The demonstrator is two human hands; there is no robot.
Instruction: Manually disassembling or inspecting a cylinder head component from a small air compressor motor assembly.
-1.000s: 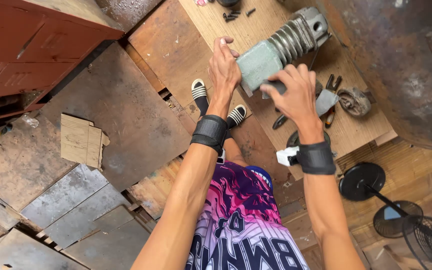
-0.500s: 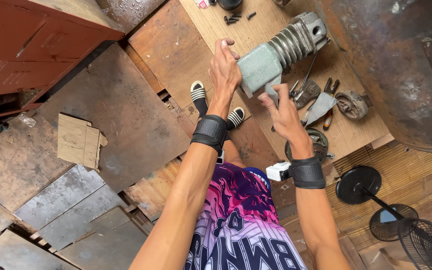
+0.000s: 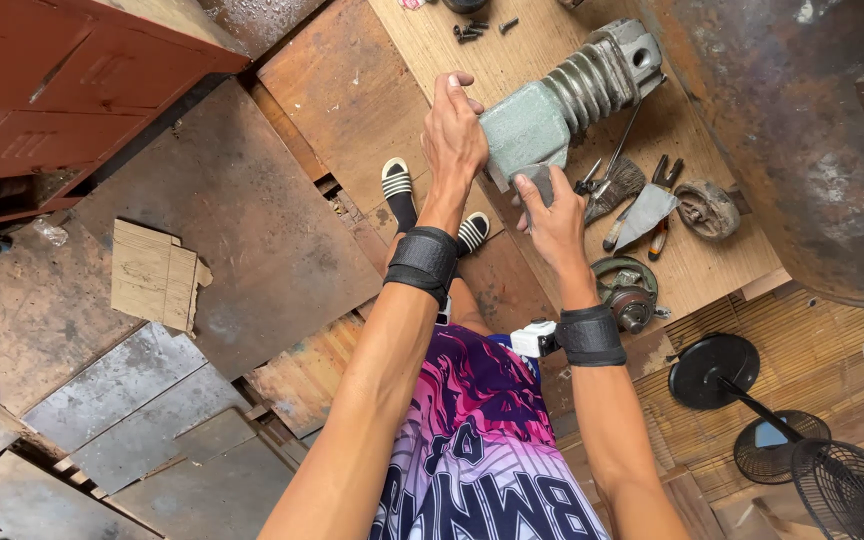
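My left hand [image 3: 454, 135] lay flat, fingers together, on the engine block [image 3: 562, 100] | my right hand [image 3: 552, 205] pinched its near corner | board [image 3: 432, 40] beneath, pliers [image 3: 660, 185] beside.

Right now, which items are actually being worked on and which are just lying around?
In hand:
- finned grey-green metal casting, left hand on its end
- small grey piece in the right hand

Lying about:
- wire brush
- scraper
- pliers
- small wheel
- loose bolts
- cardboard piece
- fan
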